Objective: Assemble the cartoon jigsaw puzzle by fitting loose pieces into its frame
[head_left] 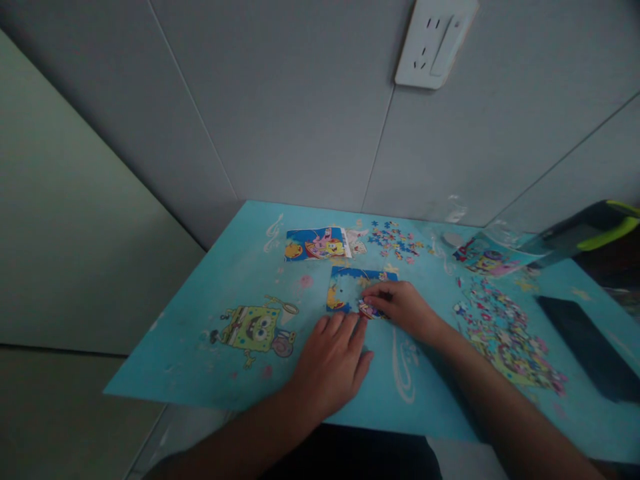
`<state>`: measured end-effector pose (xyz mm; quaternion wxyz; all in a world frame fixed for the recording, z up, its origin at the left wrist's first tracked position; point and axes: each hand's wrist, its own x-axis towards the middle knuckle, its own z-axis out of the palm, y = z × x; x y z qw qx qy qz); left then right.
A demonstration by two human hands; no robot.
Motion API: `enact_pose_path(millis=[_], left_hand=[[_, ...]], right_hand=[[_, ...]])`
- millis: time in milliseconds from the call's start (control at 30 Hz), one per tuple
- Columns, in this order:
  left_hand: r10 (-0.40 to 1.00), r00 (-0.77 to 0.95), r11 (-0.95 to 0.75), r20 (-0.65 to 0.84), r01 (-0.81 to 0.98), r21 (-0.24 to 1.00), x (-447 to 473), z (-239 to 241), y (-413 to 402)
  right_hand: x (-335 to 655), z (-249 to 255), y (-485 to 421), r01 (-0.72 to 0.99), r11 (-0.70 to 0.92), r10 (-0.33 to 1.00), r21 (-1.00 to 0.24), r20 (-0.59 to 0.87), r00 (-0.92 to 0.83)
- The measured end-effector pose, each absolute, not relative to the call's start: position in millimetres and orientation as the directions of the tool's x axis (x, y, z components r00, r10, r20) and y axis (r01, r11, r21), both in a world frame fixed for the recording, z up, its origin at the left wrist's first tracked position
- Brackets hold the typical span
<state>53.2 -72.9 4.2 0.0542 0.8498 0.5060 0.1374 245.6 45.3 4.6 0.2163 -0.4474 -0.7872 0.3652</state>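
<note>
A partly joined jigsaw puzzle (339,301) lies on the light-blue table, with blue border pieces and a yellow figure at its left. My left hand (333,363) rests flat, fingers stretched out, with the fingertips at the puzzle's lower edge. From the right, my right hand (400,307) reaches over the puzzle, thumb and fingers pinched on a small puzzle piece (370,309) near the lower middle. The fingers partly cover this piece. Just behind the puzzle is a picture card (316,244) showing cartoon figures.
Loose puzzle pieces (395,240) are scattered at the back, and a larger pile (510,333) spreads at the right. Beside it lies a dark flat phone-like object (590,347). A clear container with a cartoon label (493,255) stands at the back right. A wall socket (436,43) is above.
</note>
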Motion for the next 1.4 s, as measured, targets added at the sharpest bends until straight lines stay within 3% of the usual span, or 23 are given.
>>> enact_pose_path(millis=[1033, 1300, 1400], left_hand=[[0.887, 0.421, -0.461, 0.190, 0.837, 0.294, 52.3, -5.1, -74.6], [0.897, 0.399, -0.441, 0.189, 0.833, 0.333, 52.4, -6.4, -73.6], [0.899, 0.390, -0.436, 0.197, 0.829, 0.349, 52.8, -4.7, -72.5]], right_hand=[[243.1, 8.2, 42.9, 0.579, 0.490, 0.802, -0.652, 0.077, -0.592], [241.6, 11.5, 35.0, 0.549, 0.382, 0.854, -0.743, 0.056, -0.518], [261.9, 11.2, 42.7, 0.595, 0.347, 0.925, -0.725, 0.161, -0.343]])
